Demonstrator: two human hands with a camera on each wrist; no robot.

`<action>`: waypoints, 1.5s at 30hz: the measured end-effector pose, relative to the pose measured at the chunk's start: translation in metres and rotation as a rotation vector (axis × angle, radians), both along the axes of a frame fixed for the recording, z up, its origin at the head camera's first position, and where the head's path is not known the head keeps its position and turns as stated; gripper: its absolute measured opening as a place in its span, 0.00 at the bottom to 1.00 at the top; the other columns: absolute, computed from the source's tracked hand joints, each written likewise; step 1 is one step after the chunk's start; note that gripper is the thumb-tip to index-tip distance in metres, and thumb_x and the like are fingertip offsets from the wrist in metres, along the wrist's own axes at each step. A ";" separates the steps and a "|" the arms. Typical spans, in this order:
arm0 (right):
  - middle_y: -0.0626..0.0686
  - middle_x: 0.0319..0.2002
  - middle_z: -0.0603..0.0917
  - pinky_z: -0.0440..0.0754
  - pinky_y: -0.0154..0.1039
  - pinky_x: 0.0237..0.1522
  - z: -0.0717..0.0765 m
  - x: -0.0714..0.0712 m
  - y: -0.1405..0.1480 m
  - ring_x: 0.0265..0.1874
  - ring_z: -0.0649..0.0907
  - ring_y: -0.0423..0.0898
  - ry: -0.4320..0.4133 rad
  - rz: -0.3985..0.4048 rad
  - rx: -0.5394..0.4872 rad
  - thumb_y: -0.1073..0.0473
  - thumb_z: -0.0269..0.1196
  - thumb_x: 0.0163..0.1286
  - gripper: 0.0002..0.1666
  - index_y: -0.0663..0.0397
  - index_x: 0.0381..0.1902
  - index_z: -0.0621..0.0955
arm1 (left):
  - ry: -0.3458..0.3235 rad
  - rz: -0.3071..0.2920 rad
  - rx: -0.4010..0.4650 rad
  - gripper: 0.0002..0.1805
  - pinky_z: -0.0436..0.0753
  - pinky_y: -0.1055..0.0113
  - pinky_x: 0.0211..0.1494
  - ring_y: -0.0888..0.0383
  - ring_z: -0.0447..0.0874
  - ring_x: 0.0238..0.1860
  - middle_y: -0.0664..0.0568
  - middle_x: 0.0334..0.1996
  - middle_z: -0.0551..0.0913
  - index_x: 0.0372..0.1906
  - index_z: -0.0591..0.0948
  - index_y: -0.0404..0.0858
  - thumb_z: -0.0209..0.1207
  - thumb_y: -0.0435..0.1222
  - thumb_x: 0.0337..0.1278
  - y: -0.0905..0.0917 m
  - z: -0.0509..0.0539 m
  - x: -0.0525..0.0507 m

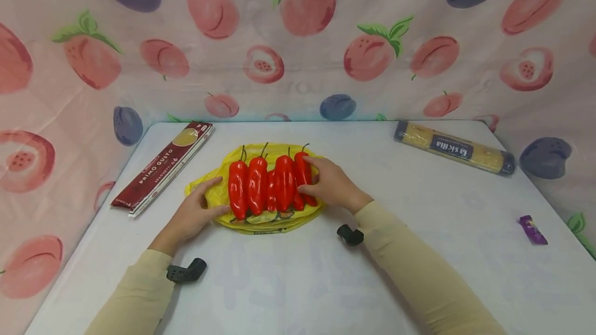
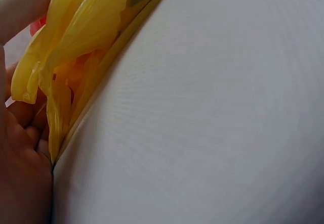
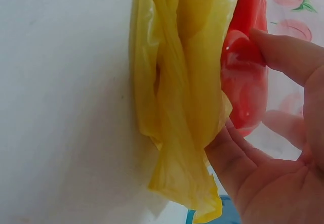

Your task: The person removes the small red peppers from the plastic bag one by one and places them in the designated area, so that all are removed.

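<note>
We see left hand (image 1: pixel 193 215) and right hand (image 1: pixel 336 185) spread beside red peppers (image 1: pixel 257 186), yellow bag (image 1: pixel 261 225) apparently hiding some fingers (image 3: pixel 232 159).

Left forearm (image 1: pixel 130 293) and right forearm (image 1: pixel 419 273) slant inward, in beige sleeves (image 1: pixel 388 239).
The left hand (image 1: pixel 191 217) parts its thumb from its index finger; the right hand (image 1: pixel 336 185) points its fingers leftward, thumb and index finger apart and slightly bent.

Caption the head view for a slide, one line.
Left grip and right grip flank red peppers on yellow plastic, between a maroon spaghetti pack and a la sicilia pack on a white table.
</note>
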State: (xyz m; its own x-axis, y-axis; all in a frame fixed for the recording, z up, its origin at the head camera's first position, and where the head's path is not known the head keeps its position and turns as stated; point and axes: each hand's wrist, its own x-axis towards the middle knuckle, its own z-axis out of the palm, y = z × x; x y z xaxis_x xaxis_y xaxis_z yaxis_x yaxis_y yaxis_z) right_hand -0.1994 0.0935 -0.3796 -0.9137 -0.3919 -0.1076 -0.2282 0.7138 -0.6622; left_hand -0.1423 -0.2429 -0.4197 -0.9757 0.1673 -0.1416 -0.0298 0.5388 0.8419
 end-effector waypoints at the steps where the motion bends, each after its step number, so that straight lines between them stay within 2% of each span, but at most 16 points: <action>1: 0.58 0.65 0.72 0.83 0.46 0.53 -0.001 -0.001 0.000 0.57 0.75 0.53 0.000 0.004 0.003 0.53 0.71 0.65 0.48 0.54 0.77 0.62 | -0.001 0.000 0.000 0.46 0.58 0.37 0.72 0.37 0.53 0.73 0.37 0.76 0.54 0.78 0.58 0.43 0.68 0.46 0.60 0.000 0.000 0.000; 4: 0.59 0.65 0.72 0.82 0.47 0.54 -0.003 -0.001 0.000 0.61 0.73 0.54 0.001 0.018 0.009 0.53 0.71 0.65 0.48 0.53 0.78 0.61 | -0.004 0.001 0.002 0.46 0.58 0.37 0.71 0.37 0.53 0.73 0.37 0.76 0.54 0.78 0.58 0.43 0.68 0.46 0.60 -0.001 -0.001 0.000; 9: 0.59 0.62 0.73 0.82 0.46 0.53 -0.005 -0.003 0.000 0.58 0.73 0.54 0.024 0.046 0.003 0.55 0.69 0.66 0.47 0.50 0.78 0.61 | 0.003 -0.003 0.001 0.46 0.58 0.36 0.71 0.36 0.52 0.74 0.37 0.76 0.53 0.78 0.58 0.43 0.68 0.46 0.60 -0.001 0.000 0.001; 17: 0.60 0.60 0.72 0.82 0.48 0.54 -0.003 -0.004 -0.003 0.59 0.70 0.55 -0.055 0.028 0.052 0.56 0.67 0.68 0.42 0.42 0.77 0.65 | -0.009 0.005 0.002 0.46 0.58 0.35 0.71 0.36 0.51 0.74 0.38 0.77 0.52 0.78 0.58 0.44 0.68 0.47 0.59 -0.001 0.002 0.001; 24: 0.60 0.60 0.71 0.82 0.48 0.53 -0.003 -0.005 -0.003 0.60 0.69 0.54 -0.072 0.050 0.047 0.56 0.67 0.68 0.41 0.42 0.76 0.66 | -0.014 0.012 0.013 0.46 0.59 0.36 0.71 0.37 0.54 0.73 0.37 0.76 0.54 0.78 0.59 0.45 0.67 0.47 0.59 -0.002 0.003 0.001; 29: 0.60 0.60 0.71 0.82 0.49 0.54 -0.004 -0.005 -0.002 0.60 0.69 0.55 -0.070 0.044 0.037 0.56 0.68 0.67 0.41 0.44 0.76 0.66 | -0.015 0.024 0.022 0.45 0.63 0.38 0.70 0.39 0.58 0.70 0.38 0.75 0.57 0.78 0.59 0.45 0.67 0.46 0.60 -0.002 0.002 0.001; 34: 0.60 0.60 0.71 0.83 0.47 0.51 -0.002 -0.004 -0.001 0.57 0.71 0.54 -0.060 0.043 0.021 0.55 0.68 0.67 0.41 0.44 0.76 0.66 | -0.021 0.025 0.048 0.44 0.67 0.42 0.69 0.40 0.63 0.69 0.37 0.73 0.59 0.78 0.59 0.43 0.67 0.45 0.61 -0.002 0.001 0.001; 37: 0.59 0.58 0.71 0.84 0.46 0.50 0.000 -0.004 0.001 0.55 0.73 0.54 -0.055 0.049 0.006 0.56 0.67 0.67 0.40 0.44 0.75 0.67 | -0.023 0.026 0.051 0.44 0.67 0.42 0.69 0.40 0.63 0.68 0.37 0.73 0.60 0.78 0.59 0.43 0.67 0.44 0.61 -0.003 0.001 0.001; 45: 0.57 0.59 0.71 0.85 0.44 0.47 0.007 -0.004 0.004 0.56 0.74 0.53 -0.049 0.020 -0.027 0.55 0.69 0.67 0.42 0.41 0.76 0.66 | -0.036 0.028 0.052 0.45 0.66 0.41 0.69 0.39 0.62 0.69 0.37 0.74 0.59 0.79 0.58 0.44 0.67 0.45 0.61 -0.002 0.003 0.001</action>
State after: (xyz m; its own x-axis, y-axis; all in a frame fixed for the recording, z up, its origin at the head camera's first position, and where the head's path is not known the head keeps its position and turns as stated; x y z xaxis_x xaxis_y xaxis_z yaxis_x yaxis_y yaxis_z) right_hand -0.2032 0.0980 -0.3723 -0.8997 -0.4132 -0.1407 -0.2091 0.6909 -0.6920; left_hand -0.1410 -0.2451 -0.4168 -0.9746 0.1477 -0.1684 -0.0750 0.4932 0.8667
